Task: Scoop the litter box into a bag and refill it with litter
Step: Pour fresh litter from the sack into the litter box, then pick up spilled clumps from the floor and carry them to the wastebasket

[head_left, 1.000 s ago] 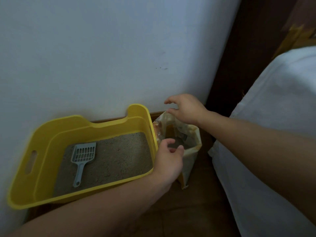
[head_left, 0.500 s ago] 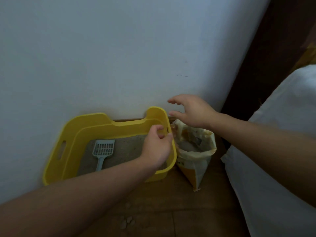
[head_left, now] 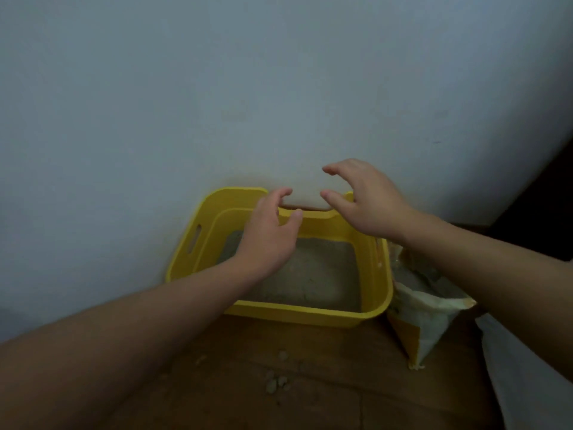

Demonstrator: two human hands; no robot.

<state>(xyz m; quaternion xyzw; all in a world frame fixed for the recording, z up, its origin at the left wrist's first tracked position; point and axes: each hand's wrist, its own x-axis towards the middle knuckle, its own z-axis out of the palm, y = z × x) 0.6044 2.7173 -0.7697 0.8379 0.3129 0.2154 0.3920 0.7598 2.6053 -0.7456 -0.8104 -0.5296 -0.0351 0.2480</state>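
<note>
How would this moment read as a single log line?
left hand: empty, above litter box | right hand: empty, above its far rim | bag: open, beside box | crumbs: on floor

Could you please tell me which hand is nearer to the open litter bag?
Right. The right hand hovers over the litter box's far right corner, its forearm passing above the bag; the left hand hovers over the box's middle, farther left.

Hands move from bag (head_left: 428, 308) to box (head_left: 310, 315)
Both the left hand (head_left: 266, 240) and right hand (head_left: 369, 206) now hover above it.
</note>
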